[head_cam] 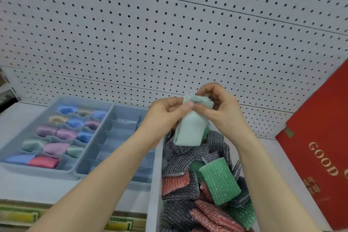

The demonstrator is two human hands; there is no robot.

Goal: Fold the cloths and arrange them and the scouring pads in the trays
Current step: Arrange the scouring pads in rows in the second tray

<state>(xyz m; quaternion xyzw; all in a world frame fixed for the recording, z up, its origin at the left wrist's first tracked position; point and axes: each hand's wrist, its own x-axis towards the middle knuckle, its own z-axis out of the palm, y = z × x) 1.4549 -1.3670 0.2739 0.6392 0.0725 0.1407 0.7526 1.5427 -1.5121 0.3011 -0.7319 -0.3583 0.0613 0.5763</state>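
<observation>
Currently, at the far left of the shelf [28, 184], the first tray [47, 169] is holding folded cloths [44, 162] in most of its compartments. The second tray [120, 128] is sitting just beside it on the right, and its visible compartments are showing bare.

The left hand [165, 113] is hovering above the right edge of that second tray. Its thumb and fingers are pinching the upper left edge of the pale green cloth [192, 130]. The cloth is hanging in the air between both hands, partly folded into a narrow strip. Its long axis is running top to bottom, and its lower end is dangling free over the bin [154, 184] of scouring pads [219, 181]. Whether that end is touching the pads cannot be determined.

The right hand [224, 107] is curling its fingers round the bunched top of the cloth from the right.

Judged from this layout, the fold is not yet finished. The target tray is lying down and to the left of the cloth, on the left hand's side, so the left hand is sitting nearer for placement. The red box [320, 137] is leaning at the far right, well apart from the work.
</observation>
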